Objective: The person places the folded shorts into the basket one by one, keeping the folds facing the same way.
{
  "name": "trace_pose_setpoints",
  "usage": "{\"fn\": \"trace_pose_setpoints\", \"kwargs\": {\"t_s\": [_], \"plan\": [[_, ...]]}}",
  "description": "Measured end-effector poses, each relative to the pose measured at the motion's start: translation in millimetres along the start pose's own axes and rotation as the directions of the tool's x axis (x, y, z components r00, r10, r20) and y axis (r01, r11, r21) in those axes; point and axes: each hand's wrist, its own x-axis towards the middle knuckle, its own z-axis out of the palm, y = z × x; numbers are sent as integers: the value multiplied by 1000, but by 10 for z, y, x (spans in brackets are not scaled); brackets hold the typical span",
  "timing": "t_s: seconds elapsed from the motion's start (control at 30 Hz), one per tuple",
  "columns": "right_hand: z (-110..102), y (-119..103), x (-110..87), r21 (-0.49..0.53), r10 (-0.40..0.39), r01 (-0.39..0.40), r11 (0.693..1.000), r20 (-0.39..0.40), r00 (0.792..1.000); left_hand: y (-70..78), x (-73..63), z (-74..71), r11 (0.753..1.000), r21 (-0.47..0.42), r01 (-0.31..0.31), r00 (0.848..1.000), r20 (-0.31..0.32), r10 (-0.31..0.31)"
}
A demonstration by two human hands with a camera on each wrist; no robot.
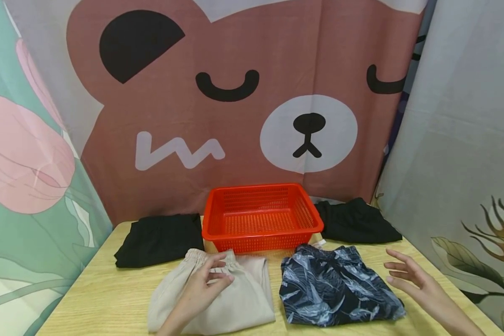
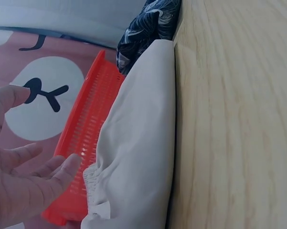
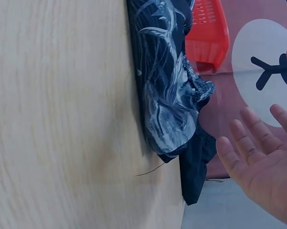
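Folded beige shorts [image 1: 235, 303] with a gathered elastic waistband lie at the front of the table. My left hand [image 1: 203, 287] hovers over them, fingers loosely bent and holding nothing; the left wrist view shows it above the waistband side. To the right lie folded dark blue shorts [image 1: 336, 289] with a pale leaf-like print. Just beyond their right edge is my right hand [image 1: 416, 280], its fingers spread and relaxed with nothing in them. In the right wrist view the patterned shorts [image 3: 167, 95] lie apart from that hand [image 3: 262, 157].
A red perforated plastic basket [image 1: 262, 217] stands at the back middle of the wooden table [image 1: 92, 294]. Folded black garments flank it, one black garment [image 1: 161, 240] on the left and another black garment [image 1: 357, 221] on the right. A bear-print curtain [image 1: 235, 116] hangs behind.
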Motion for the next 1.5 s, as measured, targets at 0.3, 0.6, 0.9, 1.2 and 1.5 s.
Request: {"fn": "trace_pose_setpoints", "kwargs": {"t_s": [0.3,0.6,0.9,1.2,1.5], "plan": [[13,93,27,31,81,-83,996,68,994,11,21,112,999,-17,48,996,70,-46],[28,141,55,17,136,-138,990,111,985,-4,87,222,999,-29,26,994,109,-23],[43,180,64,-29,152,-150,988,99,983,14,98,373,996,-32,88,992,97,-84],[60,205,77,-49,190,-186,981,111,975,75,137,536,984,-79,158,981,130,-147],[92,274,82,-16,181,-180,984,117,977,66,159,688,976,-149,158,981,133,-139]]}}
